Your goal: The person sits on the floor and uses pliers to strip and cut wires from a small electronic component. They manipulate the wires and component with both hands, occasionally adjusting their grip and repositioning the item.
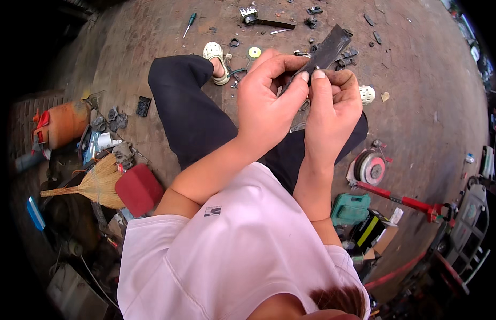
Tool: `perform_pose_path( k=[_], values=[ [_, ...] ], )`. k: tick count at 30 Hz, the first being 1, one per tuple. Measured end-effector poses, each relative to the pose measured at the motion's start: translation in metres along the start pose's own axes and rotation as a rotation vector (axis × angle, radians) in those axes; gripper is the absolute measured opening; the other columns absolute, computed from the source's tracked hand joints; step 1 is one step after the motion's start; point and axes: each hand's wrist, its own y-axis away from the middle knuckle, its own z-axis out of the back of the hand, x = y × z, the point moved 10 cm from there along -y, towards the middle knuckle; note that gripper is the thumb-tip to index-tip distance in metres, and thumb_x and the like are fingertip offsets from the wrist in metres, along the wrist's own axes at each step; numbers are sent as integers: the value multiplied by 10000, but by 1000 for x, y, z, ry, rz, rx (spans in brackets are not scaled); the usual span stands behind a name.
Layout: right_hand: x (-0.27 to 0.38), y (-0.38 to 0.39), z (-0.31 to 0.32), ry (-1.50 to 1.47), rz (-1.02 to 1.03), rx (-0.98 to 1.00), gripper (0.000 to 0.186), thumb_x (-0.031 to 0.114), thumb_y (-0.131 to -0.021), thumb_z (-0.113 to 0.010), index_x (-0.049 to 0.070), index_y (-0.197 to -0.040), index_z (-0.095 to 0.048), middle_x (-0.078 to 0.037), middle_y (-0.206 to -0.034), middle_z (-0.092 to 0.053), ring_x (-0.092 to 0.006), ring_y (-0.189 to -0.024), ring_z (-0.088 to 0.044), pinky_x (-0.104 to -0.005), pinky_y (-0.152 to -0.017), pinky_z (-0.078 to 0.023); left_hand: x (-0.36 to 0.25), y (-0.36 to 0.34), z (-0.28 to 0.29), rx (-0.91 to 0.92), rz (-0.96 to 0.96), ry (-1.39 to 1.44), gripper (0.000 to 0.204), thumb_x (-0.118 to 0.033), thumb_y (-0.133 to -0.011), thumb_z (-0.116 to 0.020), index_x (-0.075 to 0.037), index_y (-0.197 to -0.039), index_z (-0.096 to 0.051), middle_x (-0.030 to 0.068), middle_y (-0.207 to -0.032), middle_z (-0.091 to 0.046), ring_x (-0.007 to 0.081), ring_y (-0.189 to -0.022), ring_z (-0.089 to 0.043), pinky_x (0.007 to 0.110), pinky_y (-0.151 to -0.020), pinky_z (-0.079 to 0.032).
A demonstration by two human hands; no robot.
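Observation:
A black flat strip (329, 49), perhaps rubber or plastic, is held up over my knees, slanting away to the upper right. My left hand (269, 90) is closed on its near part, the thumb lying along the strip. Close beside it, my right hand (333, 109) pinches the same strip between thumb and bent fingers, the two thumb tips almost meeting. A tiny pale bit shows at the right thumb tip, too small to name. The strip's near end is hidden behind my fingers.
Small dark parts, a yellow-white disc (254, 52) and a screwdriver (190, 24) lie on the floor ahead. At left are an orange gas cylinder (68, 125), a straw broom (101, 184) and a red stool (139, 190). A green case (350, 209) and red metal bar (397, 198) lie right.

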Motion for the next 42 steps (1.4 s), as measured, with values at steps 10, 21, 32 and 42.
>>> perform_pose_path(
  k=[10, 21, 32, 42],
  values=[
    [-5, 17, -17, -1031, -457, 445, 186, 191, -1023, -382, 44, -1107, -460, 67, -592, -454, -27, -535, -323, -187, -488, -262, -45, -5, 5, 27, -169, 33, 370, 71, -805, -562, 7, -1165, -620, 26, -862, -553, 83, -744, -511, 209, -626, -421],
    [-2, 32, -24, -1238, -544, 547, 235, 218, -1018, -397, 32, -1119, -500, 77, -588, -394, -19, -508, -277, -167, -450, -239, -73, 5, -13, 167, -403, -444, 313, 64, -747, -607, -37, -1027, -704, 59, -805, -527, 122, -686, -503, 229, -565, -408],
    [-5, 33, -19, -1231, -577, 441, 202, 187, -1004, -421, 21, -1077, -511, 64, -586, -395, -23, -506, -287, -172, -436, -243, -64, 6, -18, 218, -324, -433, 318, 24, -757, -642, 5, -1072, -680, 31, -872, -548, 112, -781, -441, 220, -672, -361],
    [-6, 31, -6, -766, -463, 296, 113, 147, -937, -523, 37, -915, -535, 43, -580, -425, -23, -512, -330, -169, -448, -274, -64, 7, -23, 266, -322, -391, 267, 9, -746, -707, -17, -1011, -712, 25, -815, -536, 94, -726, -483, 210, -615, -393]
  ],
)
